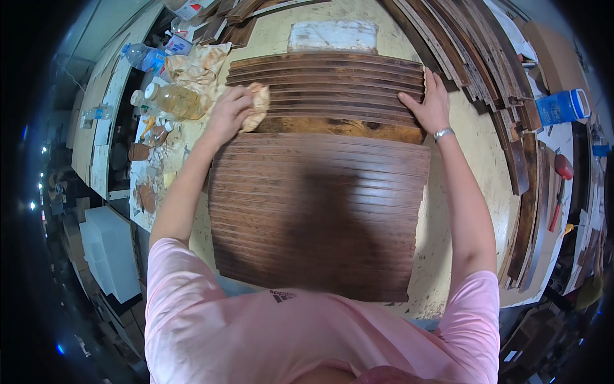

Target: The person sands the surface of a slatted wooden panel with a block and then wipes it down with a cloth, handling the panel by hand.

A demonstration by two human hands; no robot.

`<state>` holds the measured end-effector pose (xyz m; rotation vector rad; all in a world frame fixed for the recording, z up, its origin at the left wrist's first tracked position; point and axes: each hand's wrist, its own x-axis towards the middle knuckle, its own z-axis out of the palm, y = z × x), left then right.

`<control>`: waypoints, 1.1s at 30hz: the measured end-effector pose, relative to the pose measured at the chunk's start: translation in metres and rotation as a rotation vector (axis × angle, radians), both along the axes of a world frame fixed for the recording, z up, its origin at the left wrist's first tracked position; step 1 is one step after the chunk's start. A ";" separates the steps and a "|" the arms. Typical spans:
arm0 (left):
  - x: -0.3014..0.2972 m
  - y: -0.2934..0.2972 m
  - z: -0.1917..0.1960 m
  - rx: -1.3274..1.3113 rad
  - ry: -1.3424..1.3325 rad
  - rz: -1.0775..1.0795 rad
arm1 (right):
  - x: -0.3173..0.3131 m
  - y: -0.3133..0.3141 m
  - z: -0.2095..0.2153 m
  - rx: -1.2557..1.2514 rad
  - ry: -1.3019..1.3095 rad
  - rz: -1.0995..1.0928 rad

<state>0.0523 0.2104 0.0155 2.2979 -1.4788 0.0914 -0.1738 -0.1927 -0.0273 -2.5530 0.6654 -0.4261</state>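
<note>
Wiping in hand, by the look of it: left hand (pixel 227 115) closed around a crumpled tan rag (pixel 258 105), pressed to the left end of the dark wooden slats (pixel 326 86) lying side by side toward the far edge of the workbench (pixel 476 160). Right hand (pixel 430 102) spread flat, fingers open, gripping nothing, bracing the right end of the same slats; a metal wristband just behind it. Nearer the body, a second, wider batch of slats (pixel 320 214) laid edge to edge, reaching almost to the near edge. One slat between the two batches noticeably paler and yellower than the rest.

At the left edge, a clear plastic bottle of amber liquid (pixel 176 99) on its side, just beside the rag hand, with a stained cloth (pixel 198 64) behind it. Along the right edge, a stack of loose dark strips (pixel 486 57).

Next move, judged: an even sweep of the rag rightward along the grain, flat hand holding firm against slipping.
</note>
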 end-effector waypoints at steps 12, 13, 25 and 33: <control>-0.050 -0.099 -0.013 -0.128 -0.009 -0.224 | -0.001 0.061 0.006 -0.358 0.280 0.078; -0.038 -0.086 -0.014 -0.125 -0.029 -0.228 | -0.001 0.061 0.007 -0.357 0.277 0.078; -0.047 -0.122 -0.043 -0.212 -0.154 -0.223 | 0.003 0.063 0.007 -0.366 0.261 0.064; -0.029 -0.108 -0.037 -0.237 -0.008 -0.135 | 0.001 0.058 0.006 -0.361 0.271 0.068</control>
